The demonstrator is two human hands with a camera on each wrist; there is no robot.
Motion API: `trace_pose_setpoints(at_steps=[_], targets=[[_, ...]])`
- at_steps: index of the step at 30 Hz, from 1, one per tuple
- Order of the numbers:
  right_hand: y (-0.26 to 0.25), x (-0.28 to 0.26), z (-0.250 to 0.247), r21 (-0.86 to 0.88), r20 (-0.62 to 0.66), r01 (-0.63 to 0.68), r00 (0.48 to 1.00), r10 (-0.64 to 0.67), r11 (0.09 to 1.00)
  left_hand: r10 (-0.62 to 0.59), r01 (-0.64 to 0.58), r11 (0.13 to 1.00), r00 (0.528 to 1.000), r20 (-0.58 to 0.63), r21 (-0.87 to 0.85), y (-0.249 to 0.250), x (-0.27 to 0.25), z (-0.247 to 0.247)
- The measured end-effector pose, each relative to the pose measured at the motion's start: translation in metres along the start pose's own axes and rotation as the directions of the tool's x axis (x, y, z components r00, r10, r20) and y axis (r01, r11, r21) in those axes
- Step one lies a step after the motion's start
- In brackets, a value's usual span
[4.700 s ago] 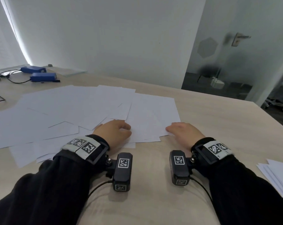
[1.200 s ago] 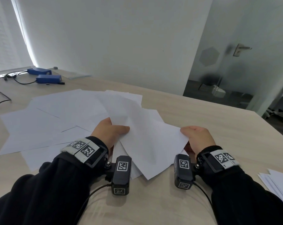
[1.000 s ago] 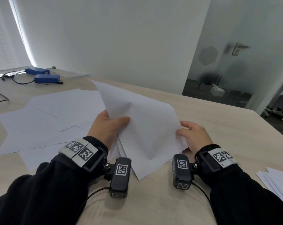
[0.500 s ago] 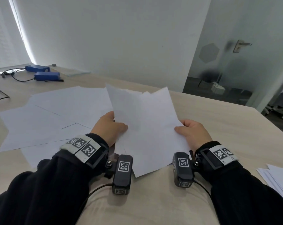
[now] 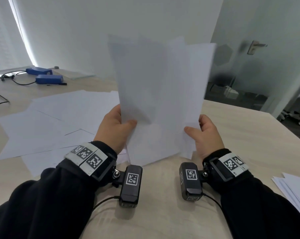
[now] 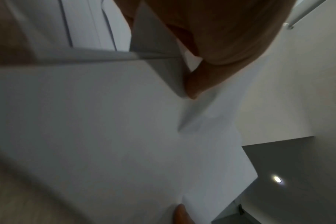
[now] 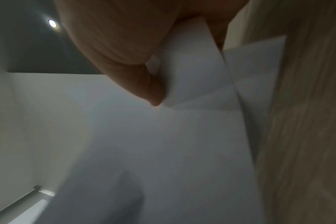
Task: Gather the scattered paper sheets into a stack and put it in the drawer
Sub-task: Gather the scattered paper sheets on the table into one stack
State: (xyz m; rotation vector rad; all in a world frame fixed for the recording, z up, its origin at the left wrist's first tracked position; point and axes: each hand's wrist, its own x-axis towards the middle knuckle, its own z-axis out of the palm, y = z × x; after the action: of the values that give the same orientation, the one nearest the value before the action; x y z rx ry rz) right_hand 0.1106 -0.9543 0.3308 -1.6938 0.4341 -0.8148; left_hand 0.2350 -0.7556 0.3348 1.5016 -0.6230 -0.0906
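I hold a loose bundle of white paper sheets [image 5: 159, 94] nearly upright above the desk's near edge, its sheets fanned and uneven at the top. My left hand [image 5: 117, 128] grips the bundle's left side, thumb in front. My right hand [image 5: 200, 131] grips its right side the same way. Both wrist views show a thumb pressed on white paper [image 6: 105, 121] [image 7: 182, 136]. More sheets [image 5: 59, 118] lie scattered and overlapping on the desk to the left. No drawer is in view.
The light wooden desk [image 5: 240, 135] runs to a far edge by a grey wall. Two blue boxes [image 5: 49, 78] with black cables lie at the far left. Another pile of white sheets [image 5: 297, 192] sits at the desk's right edge. A glass door stands behind on the right.
Both hands gathered the sheets on the right of the spread, lifted them off the desk and tipped the bundle from slanted to nearly upright.
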Motion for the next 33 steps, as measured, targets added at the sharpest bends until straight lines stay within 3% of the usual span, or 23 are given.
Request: trace_pose_setpoints(at_steps=[4, 11, 13, 16, 18, 20, 22, 26, 29, 33], targets=[[0.0, -0.001, 0.0, 0.034, -0.028, 0.03, 0.999, -0.029, 0.999, 0.057, -0.058, 0.998, 0.997, -0.055, -0.031, 0.007, -0.003, 0.002], [-0.006, -0.005, 0.002, 0.103, -0.051, 0.091, 0.995, -0.086, 0.991, 0.031, -0.033, 0.996, 0.999, -0.016, -0.087, 0.006, -0.004, 0.006], [-0.003, -0.004, 0.001, 0.036, -0.062, 0.073, 0.996, -0.07, 0.997, -0.002, 0.0, 0.995, 1.0, -0.018, -0.098, 0.006, -0.006, 0.006], [0.005, 0.001, -0.001, -0.168, -0.054, -0.08, 0.996, 0.072, 0.983, -0.025, 0.022, 0.998, 0.998, -0.05, -0.055, 0.005, -0.005, 0.005], [0.0, 0.0, 0.0, -0.173, -0.07, -0.025, 0.997, 0.013, 0.985, -0.027, 0.027, 1.0, 0.997, -0.072, 0.007, 0.004, -0.001, 0.004], [-0.008, -0.002, 0.004, -0.055, -0.119, 0.081, 0.989, -0.087, 0.995, -0.035, 0.039, 0.998, 0.996, -0.078, 0.056, 0.002, 0.003, 0.003], [-0.006, -0.001, 0.006, -0.085, -0.098, 0.109, 0.988, -0.117, 0.99, -0.073, 0.078, 0.992, 0.996, -0.06, 0.096, -0.001, 0.004, 0.003], [0.001, 0.001, 0.005, -0.085, -0.079, 0.041, 0.996, -0.047, 0.996, -0.175, 0.167, 0.978, 0.983, 0.054, 0.126, -0.002, 0.0, 0.002], [-0.004, -0.001, 0.005, -0.057, -0.122, 0.106, 0.986, -0.112, 0.993, -0.107, 0.098, 0.988, 0.991, 0.075, 0.12, 0.002, -0.003, 0.002], [-0.007, -0.003, 0.005, -0.021, -0.165, 0.15, 0.975, -0.151, 0.988, 0.002, 0.0, 0.997, 1.0, -0.025, 0.076, 0.006, -0.004, 0.003]])
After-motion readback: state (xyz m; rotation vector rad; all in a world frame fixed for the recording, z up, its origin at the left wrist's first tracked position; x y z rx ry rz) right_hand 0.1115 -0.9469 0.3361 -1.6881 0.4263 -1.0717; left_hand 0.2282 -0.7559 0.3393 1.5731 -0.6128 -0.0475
